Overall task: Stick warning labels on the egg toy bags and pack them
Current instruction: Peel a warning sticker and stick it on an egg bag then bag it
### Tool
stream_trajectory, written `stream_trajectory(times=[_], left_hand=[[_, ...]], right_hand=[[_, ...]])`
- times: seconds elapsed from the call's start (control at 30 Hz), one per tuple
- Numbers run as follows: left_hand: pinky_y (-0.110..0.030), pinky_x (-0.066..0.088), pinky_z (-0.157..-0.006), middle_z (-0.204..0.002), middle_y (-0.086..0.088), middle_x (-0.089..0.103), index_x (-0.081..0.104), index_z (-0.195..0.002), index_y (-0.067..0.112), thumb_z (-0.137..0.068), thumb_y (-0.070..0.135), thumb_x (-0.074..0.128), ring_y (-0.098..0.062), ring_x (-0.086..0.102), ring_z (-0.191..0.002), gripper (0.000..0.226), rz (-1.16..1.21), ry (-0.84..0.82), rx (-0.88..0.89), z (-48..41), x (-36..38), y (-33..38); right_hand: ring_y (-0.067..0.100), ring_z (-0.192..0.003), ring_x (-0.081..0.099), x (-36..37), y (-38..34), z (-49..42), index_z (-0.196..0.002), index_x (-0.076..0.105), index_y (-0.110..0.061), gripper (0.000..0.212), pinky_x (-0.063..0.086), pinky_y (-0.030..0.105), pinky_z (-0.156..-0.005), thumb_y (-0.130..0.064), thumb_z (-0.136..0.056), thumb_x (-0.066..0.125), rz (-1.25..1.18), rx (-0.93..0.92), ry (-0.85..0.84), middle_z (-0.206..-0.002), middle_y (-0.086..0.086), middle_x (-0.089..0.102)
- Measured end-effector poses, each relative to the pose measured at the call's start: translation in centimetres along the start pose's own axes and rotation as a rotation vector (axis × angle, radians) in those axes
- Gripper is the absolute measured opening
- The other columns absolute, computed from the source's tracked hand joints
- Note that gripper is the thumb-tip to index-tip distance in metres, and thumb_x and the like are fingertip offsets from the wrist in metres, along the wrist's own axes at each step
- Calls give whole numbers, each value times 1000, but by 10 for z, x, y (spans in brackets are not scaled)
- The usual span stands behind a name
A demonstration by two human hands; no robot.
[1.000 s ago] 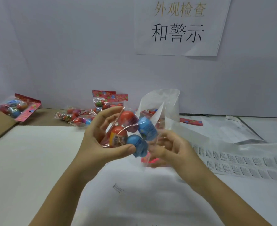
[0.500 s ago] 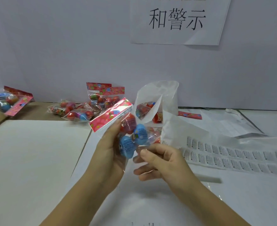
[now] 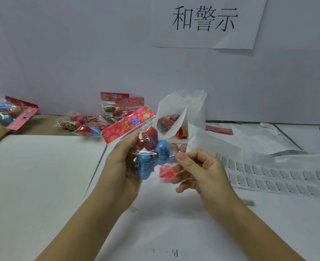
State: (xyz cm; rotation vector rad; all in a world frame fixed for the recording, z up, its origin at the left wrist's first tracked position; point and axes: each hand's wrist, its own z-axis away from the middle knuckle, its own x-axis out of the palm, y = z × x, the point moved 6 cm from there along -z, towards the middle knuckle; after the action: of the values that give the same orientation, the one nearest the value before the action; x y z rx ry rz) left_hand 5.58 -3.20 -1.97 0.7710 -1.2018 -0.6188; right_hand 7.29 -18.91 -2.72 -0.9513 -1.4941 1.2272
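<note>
Above the bench, the left hand wraps its fingers round the egg toy bag, hiding its back. The right hand pinches the bag's clear edge. The label sheet runs off frame at the right, and a white bag half hides other toys.

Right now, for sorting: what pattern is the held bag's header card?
Header card: pink-red with flowers, head view.

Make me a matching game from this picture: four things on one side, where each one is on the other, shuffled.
Things:
1 warning label sheet
2 paper sign
3 nearest egg toy bag
4 white plastic bag

Places:
a in the left hand
b on the wall
c flat on the table, at the right
d upright just behind that bag

Pairs: 1-c, 2-b, 3-a, 4-d.
</note>
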Motion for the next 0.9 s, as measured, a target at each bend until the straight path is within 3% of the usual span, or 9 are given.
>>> stream_trajectory(times=[0.1, 0.23, 0.3, 0.37, 0.5, 0.6, 0.7, 0.8, 0.9], left_hand=[[-24, 56, -61, -67, 5, 70, 75, -59, 23, -69, 33, 67, -8, 66, -61, 16, 27, 5, 10, -1, -1, 2], [-25, 57, -54, -75, 2, 73, 76, -67, 23, -67, 35, 67, -11, 70, -66, 15, -64, -39, 24, -2, -3, 5], [-23, 54, -52, -81, -1, 73, 75, -84, 19, -71, 36, 66, -10, 69, -66, 23, -219, -105, 27, -3, -2, 7], [-25, 54, -52, -88, -5, 74, 72, -97, 15, -75, 35, 65, -15, 70, -70, 30, -334, -220, -23, 0, 4, 3], [-26, 58, -62, -102, -10, 75, 78, -92, 25, -75, 39, 65, -22, 74, -86, 26, -386, -361, -149, 10, 13, -8], [-28, 59, -70, -110, -7, 73, 76, -100, 26, -83, 46, 65, -24, 72, -100, 29, -422, -367, -159, 7, 14, -9], [-31, 61, -65, -105, -10, 75, 79, -92, 30, -77, 42, 78, -32, 74, -90, 19, -384, -275, -127, 3, 10, -6], [-30, 60, -59, -99, -8, 77, 81, -89, 29, -61, 41, 75, -34, 75, -83, 30, -335, -197, -29, 1, 7, -3], [-27, 58, -55, -93, -7, 77, 81, -83, 26, -61, 36, 73, -30, 75, -77, 25, -334, -155, 38, 2, 7, 1]], right_hand=[[24, -60, 68, 2, -1, 1, -74, 67, -14, 18, 52, 27, -47, -32, -71, 68, -13, -14, -25, -68, 7, 69], [22, -62, 69, 1, 0, 1, -67, 69, -23, 13, 53, 30, -49, -30, -78, 69, 30, 17, -58, -71, 7, 71], [20, -66, 69, -2, 0, 1, -79, 68, -24, 7, 54, 34, -52, -27, -82, 74, 120, 33, -73, -80, 2, 71], [15, -72, 69, -2, 0, 0, -101, 65, -27, 28, 56, 36, -54, -35, -75, 69, 171, 40, -100, -90, -2, 68], [21, -85, 72, 3, -3, 2, -108, 66, -28, 35, 57, 37, -51, -37, -76, 77, 144, -16, -155, -97, -3, 72], [22, -75, 72, -5, -8, 0, -101, 67, -23, 38, 55, 34, -48, -37, -67, 74, 66, -83, -34, -92, 3, 73], [22, -78, 73, -15, -13, -4, -104, 64, -17, 50, 55, 33, -50, -38, -60, 76, -69, -102, 84, -92, 4, 74], [29, -88, 72, -21, -14, -7, -115, 59, -14, 63, 58, 40, -58, -35, -58, 77, -157, -65, 130, -102, 7, 72], [29, -90, 72, -20, -13, -7, -117, 57, -16, 54, 58, 39, -60, -31, -69, 76, -232, -8, 77, -103, 9, 72]])
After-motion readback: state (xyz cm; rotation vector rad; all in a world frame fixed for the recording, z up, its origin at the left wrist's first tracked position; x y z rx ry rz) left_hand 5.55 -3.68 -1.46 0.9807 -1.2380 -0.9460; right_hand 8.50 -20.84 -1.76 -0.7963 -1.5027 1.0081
